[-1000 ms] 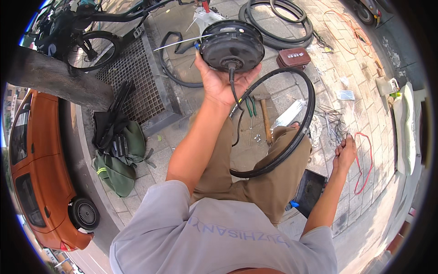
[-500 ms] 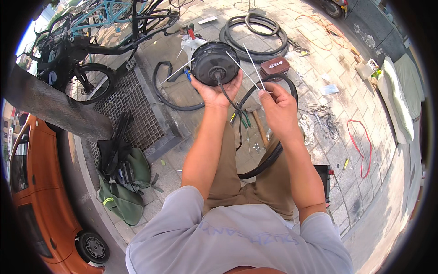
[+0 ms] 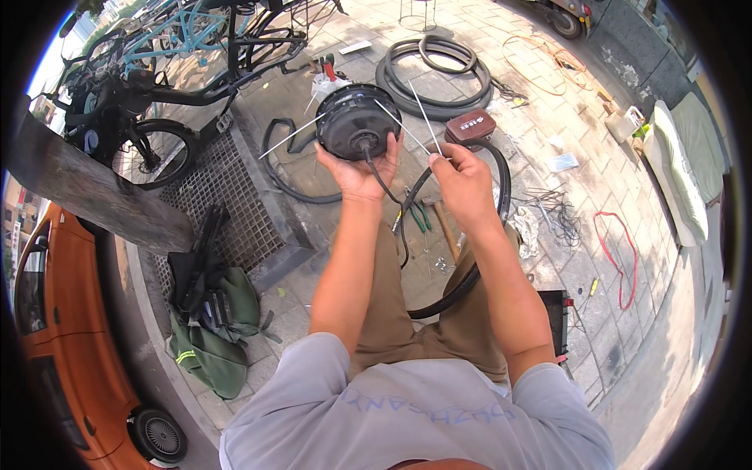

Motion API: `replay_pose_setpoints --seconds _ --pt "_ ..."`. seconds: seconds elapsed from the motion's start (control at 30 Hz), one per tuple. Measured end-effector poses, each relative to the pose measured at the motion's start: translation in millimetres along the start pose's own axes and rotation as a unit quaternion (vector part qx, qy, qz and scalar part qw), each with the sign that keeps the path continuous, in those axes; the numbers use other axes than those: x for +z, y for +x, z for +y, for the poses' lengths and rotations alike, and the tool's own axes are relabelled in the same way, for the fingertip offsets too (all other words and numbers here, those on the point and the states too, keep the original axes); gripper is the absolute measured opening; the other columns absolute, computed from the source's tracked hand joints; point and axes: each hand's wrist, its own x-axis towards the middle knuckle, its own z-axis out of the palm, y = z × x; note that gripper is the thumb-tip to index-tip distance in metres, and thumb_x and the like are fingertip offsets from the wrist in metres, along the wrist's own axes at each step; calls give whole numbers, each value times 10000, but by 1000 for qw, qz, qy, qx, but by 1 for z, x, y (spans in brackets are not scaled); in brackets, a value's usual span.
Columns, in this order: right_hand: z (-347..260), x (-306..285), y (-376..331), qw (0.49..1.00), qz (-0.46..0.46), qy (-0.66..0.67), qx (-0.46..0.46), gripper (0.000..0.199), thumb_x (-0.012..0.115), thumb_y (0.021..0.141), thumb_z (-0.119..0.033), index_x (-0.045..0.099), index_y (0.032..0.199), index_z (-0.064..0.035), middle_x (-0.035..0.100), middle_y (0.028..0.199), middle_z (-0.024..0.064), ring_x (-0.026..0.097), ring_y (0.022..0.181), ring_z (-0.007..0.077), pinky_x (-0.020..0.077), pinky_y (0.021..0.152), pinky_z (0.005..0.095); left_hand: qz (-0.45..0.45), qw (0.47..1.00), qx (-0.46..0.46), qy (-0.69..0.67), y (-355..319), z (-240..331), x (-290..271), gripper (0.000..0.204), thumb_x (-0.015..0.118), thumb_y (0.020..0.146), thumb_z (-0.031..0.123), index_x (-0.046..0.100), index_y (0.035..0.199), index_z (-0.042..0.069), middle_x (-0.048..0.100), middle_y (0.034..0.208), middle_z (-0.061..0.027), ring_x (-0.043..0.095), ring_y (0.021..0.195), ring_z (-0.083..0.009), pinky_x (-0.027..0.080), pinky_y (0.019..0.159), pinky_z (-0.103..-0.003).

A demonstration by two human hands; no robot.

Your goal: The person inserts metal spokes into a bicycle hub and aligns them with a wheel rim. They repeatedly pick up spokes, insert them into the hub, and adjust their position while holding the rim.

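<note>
- Head view, looking down past my grey shirt and khaki trousers: both my forearms reach forward over my knees.
- My left hand (image 3: 354, 174) cups the black hub motor (image 3: 358, 121) from below, palm up, fingers and thumb spread and wrapped against its lower edge. The motor is held up in front of me, above the paving.
- A black cable (image 3: 385, 188) leaves the motor's axle and hangs down between my forearms.
- My right hand (image 3: 462, 182) is just beside the motor on its right, fingertips pinched together on the end of a thin metal spoke (image 3: 419, 112) that slants up and away.
- More spokes stick out of the motor; one points left (image 3: 286, 139). Whether the pinched spoke is already seated in the hub flange I cannot tell; too thin at this resolution.
- A black wheel rim (image 3: 486, 258) leans against my right leg, partly hidden by my right forearm.
- On the paving beyond: stacked black tyres (image 3: 435, 74), a dark red case (image 3: 471, 125), green-handled pliers (image 3: 421, 215), loose spokes (image 3: 552, 207), a red cord (image 3: 619, 258).
- To my left: metal grate (image 3: 223, 196), green bag (image 3: 211, 329), parked bicycles (image 3: 164, 86), orange car (image 3: 70, 337).
</note>
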Motion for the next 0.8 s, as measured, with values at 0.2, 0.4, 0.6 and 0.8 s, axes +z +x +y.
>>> replay_pose_setpoints --seconds 0.2,0.4,0.6,0.8 --pt "2 21 -15 990 79 -44 -113 249 641 1006 -130 715 1187 24 656 766 9 550 595 71 440 561 258 -10 999 41 23 2 0 -4 1088 620 670 959 596 1409 161 677 1295 -158 687 1070 -439 672 774 -491" --pt "-13 17 -14 995 21 90 47 205 616 998 -108 727 1143 -14 644 713 36 558 539 126 440 483 326 -23 996 52 67 4 3 -13 1050 668 648 928 596 1418 219 637 1388 -106 614 1226 -429 665 727 -393" --pt "0 17 -25 949 86 -212 -217 298 583 986 -104 740 1234 -52 703 766 130 700 645 241 489 567 355 18 977 112 178 0 2 -2 978 478 771 968 595 1393 223 663 1309 -80 663 1088 -398 554 585 -323" --pt "8 -19 -3 993 -16 89 71 328 621 1009 -149 712 1259 43 656 726 -5 574 617 77 448 568 268 31 966 144 212 -8 -13 15 926 543 783 921 615 1368 207 674 1290 -68 670 1067 -349 551 564 -333"
